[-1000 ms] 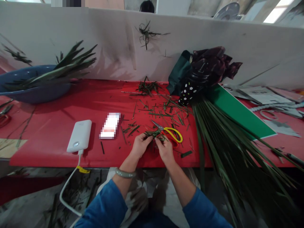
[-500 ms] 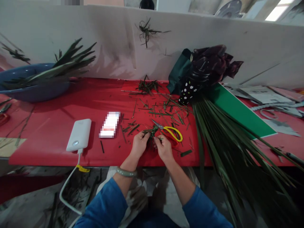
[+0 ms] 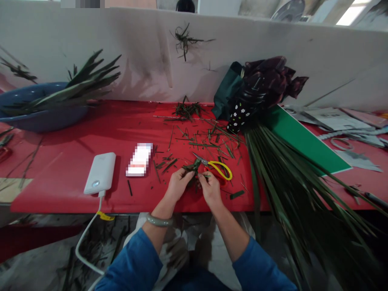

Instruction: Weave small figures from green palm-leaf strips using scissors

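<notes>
My left hand and my right hand meet over the red table near its front edge. Both pinch a small folded piece of green leaf strips between their fingertips. The left hand wears a pale bangle on its wrist. Yellow-handled scissors lie on the table just beyond my right hand, blades pointing left. Cut leaf scraps are scattered behind them.
A white power bank with a cable and a phone lie to the left. A blue basin of leaves stands far left. Long green leaves, a dark flowered bag and a green board fill the right side.
The leaf piece has turned more upright between my fingers, and both hands have drawn a little closer together. Nothing else has moved.
</notes>
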Tool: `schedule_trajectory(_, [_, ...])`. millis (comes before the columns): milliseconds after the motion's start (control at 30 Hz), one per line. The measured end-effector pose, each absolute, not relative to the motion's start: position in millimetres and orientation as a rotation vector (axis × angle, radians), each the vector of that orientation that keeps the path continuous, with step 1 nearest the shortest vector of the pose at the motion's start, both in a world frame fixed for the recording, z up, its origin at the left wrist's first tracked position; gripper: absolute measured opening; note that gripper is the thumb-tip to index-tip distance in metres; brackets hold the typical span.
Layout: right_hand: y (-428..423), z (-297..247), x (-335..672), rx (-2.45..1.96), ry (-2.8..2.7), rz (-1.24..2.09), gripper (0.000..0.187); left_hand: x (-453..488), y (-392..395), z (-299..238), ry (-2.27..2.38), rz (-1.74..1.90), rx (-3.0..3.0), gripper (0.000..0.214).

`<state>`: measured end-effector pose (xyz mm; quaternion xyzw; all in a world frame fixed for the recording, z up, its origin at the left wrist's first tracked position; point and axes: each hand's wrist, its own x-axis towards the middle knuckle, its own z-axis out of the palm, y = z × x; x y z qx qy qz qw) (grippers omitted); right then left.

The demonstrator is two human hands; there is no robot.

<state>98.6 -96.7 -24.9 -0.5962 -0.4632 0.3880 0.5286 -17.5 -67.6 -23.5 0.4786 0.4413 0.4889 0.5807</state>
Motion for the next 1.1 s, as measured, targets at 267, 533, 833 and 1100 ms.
schedule_trajectory(267, [-97, -23, 98, -1.405, -1.088, 1.007, 0.028, -21, -67, -25, 1.095, 1.030, 1.179, 0.021])
schedule_trajectory(533, [-97, -26, 98, -1.429, -1.073, 0.976, 0.026, -17, -68, -15, 0.962, 1.049, 1.094, 0.017])
schedule_trajectory(833, [-96, -26, 98, -1.424, -1.076, 0.909, 0.025, -18, -69, -16, 0.958, 1.051, 1.102, 0.016])
schedule_trajectory(1100, [-98, -25, 97, -1.272, -1.022, 1.005, 0.020, -23, -69, -18, 0.983, 1.047, 1.160, 0.017])
